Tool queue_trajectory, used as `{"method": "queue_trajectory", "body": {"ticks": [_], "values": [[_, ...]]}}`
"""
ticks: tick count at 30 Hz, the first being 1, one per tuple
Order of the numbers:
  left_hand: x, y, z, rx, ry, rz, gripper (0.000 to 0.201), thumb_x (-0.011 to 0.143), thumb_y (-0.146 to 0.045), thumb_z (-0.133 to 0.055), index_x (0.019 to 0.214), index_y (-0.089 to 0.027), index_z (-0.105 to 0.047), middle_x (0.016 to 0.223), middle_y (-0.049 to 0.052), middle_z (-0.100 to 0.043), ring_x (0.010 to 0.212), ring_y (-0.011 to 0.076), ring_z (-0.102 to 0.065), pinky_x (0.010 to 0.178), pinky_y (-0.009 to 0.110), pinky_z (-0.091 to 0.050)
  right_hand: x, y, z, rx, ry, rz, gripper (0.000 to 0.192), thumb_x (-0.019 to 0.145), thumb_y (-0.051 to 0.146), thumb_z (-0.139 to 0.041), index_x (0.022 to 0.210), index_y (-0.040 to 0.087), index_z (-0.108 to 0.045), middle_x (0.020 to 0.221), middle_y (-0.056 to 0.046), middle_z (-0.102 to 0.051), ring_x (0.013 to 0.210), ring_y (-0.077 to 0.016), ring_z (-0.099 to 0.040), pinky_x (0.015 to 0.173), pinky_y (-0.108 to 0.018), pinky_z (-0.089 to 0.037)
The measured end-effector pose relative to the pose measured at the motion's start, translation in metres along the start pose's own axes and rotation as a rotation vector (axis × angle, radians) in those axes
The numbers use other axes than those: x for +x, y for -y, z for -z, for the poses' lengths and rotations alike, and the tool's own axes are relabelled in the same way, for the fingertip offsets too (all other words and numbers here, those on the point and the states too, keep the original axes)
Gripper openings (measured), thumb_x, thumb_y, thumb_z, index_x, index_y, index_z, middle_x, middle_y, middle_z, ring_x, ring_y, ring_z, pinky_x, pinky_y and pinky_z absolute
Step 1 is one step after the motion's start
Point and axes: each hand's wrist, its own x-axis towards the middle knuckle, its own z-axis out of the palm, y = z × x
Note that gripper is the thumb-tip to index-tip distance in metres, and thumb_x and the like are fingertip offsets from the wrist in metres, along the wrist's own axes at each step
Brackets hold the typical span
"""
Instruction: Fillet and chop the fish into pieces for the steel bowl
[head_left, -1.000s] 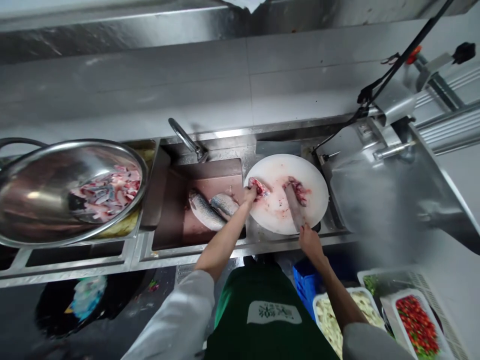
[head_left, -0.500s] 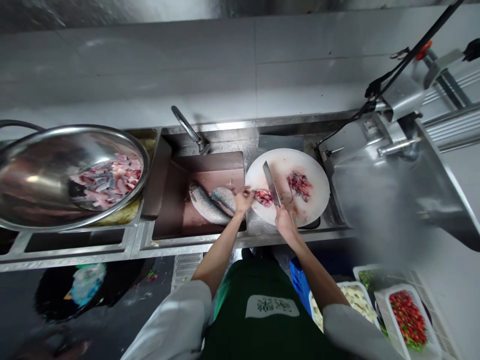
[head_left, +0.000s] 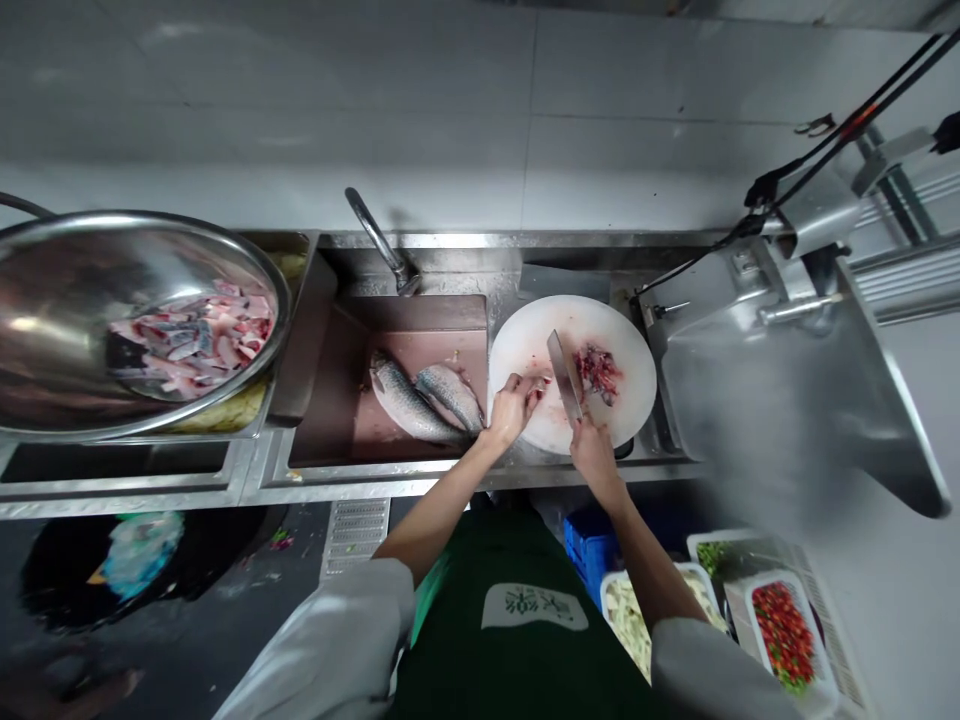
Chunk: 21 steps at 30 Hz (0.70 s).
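My right hand point(head_left: 594, 450) is wrapped round the handle of a cleaver point(head_left: 565, 378), whose blade stands over the round white cutting board point(head_left: 517, 335). Just right of the blade lies a heap of dark red chopped fish scraps point(head_left: 598, 372). My left hand point(head_left: 513, 405) rests over the board's left part with its fingers curled together. Something small and pale shows at its fingertips, too small to name. Two whole silvery fish, one point(head_left: 412, 405) longer and the other point(head_left: 452, 392) partly beside it, lie in the sink point(head_left: 330, 425) left of the board.
A large steel bowl point(head_left: 45, 290) with cut fish pieces point(head_left: 199, 345) stands at the left. Behind the sink rises a faucet point(head_left: 381, 240). A steel machine point(head_left: 750, 380) borders the board's right. Below are baskets of red peppers point(head_left: 784, 630) and pale vegetables point(head_left: 630, 620).
My left hand has moved right onto the board, where a red fish piece lay; that piece no longer shows there. The cleaver has shifted right, up against the scrap heap. The view has shifted slightly.
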Motion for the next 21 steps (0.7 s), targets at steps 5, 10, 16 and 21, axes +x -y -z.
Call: {"method": "queue_trajectory", "body": {"ticks": [5, 10, 16, 21], "values": [[-0.005, 0.006, 0.004, -0.056, -0.033, -0.115, 0.020, 0.097, -0.017, -0.057, 0.110, -0.018, -0.072, 0.107, 0.010, -0.070, 0.095, 0.0208, -0.069, 0.089, 0.032, -0.057, 0.004, 0.018, 0.004, 0.040, -0.051, -0.034, 0.049, 0.108, 0.025, -0.034, 0.148, 0.002, -0.053, 0.104, -0.021, -0.077, 0.093, -0.0268, -0.073, 0.083, -0.032, -0.053], [-0.005, 0.008, -0.002, -0.101, -0.042, -0.148, 0.016, 0.098, -0.019, -0.057, 0.107, -0.018, -0.071, 0.106, 0.010, -0.070, 0.094, 0.0199, -0.068, 0.088, 0.031, -0.057, 0.027, 0.034, 0.009, 0.072, -0.082, -0.071, 0.047, 0.112, 0.033, -0.029, 0.135, 0.006, -0.060, 0.093, -0.018, -0.077, 0.086, -0.0250, -0.074, 0.071, -0.027, -0.048], [0.007, 0.007, -0.003, -0.120, 0.002, -0.144, 0.019, 0.093, -0.011, -0.055, 0.105, -0.016, -0.070, 0.106, 0.010, -0.071, 0.096, 0.0204, -0.068, 0.090, 0.031, -0.055, 0.055, 0.030, -0.010, 0.152, 0.137, -0.117, 0.038, 0.111, 0.027, -0.036, 0.123, 0.010, -0.067, 0.113, -0.019, -0.076, 0.105, -0.0259, -0.073, 0.083, -0.029, -0.049], [0.015, 0.017, -0.004, -0.108, 0.076, -0.084, 0.026, 0.085, -0.011, -0.064, 0.110, -0.017, -0.070, 0.106, 0.008, -0.069, 0.093, 0.0205, -0.067, 0.087, 0.031, -0.055, 0.064, 0.014, -0.020, 0.229, 0.126, -0.115, 0.038, 0.109, 0.027, -0.037, 0.127, 0.011, -0.067, 0.115, -0.018, -0.075, 0.112, -0.0262, -0.070, 0.090, -0.029, -0.050]]}}
